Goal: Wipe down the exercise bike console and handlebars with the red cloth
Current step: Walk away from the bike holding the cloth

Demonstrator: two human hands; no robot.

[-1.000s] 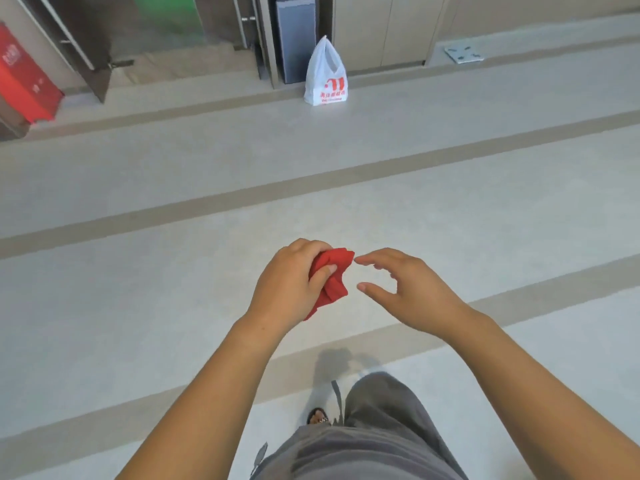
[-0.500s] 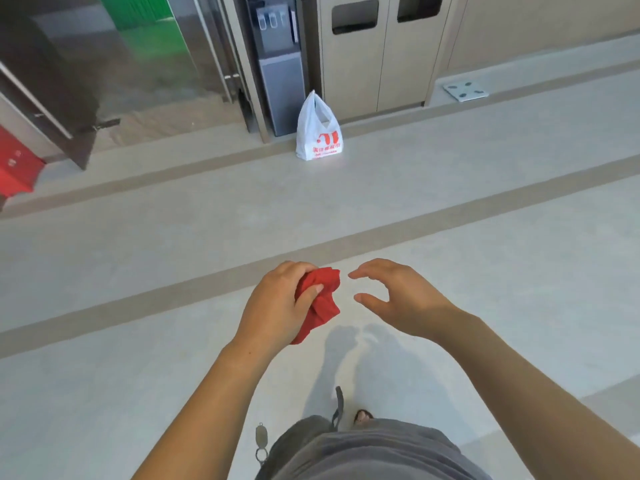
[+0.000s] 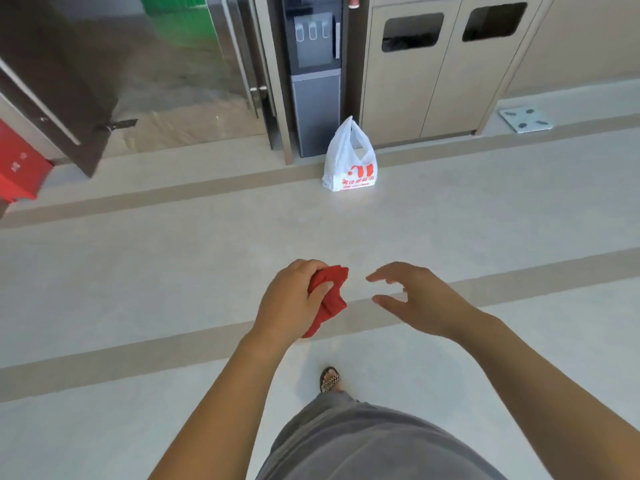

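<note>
My left hand grips the bunched red cloth in front of me, above the pale floor. My right hand hovers a short way to the right of the cloth, fingers spread and relaxed, holding nothing and not touching the cloth. No exercise bike, console or handlebars are in view.
A white plastic bag stands on the floor ahead, before a grey water dispenser. Beige waste bins stand to its right, a scale lies far right. An open dark door and a red box are at left.
The view has tilted up and moved forward, so the bag, dispenser and bins come closer. My right hand has drawn slightly away from the cloth. One sandalled foot steps forward.
</note>
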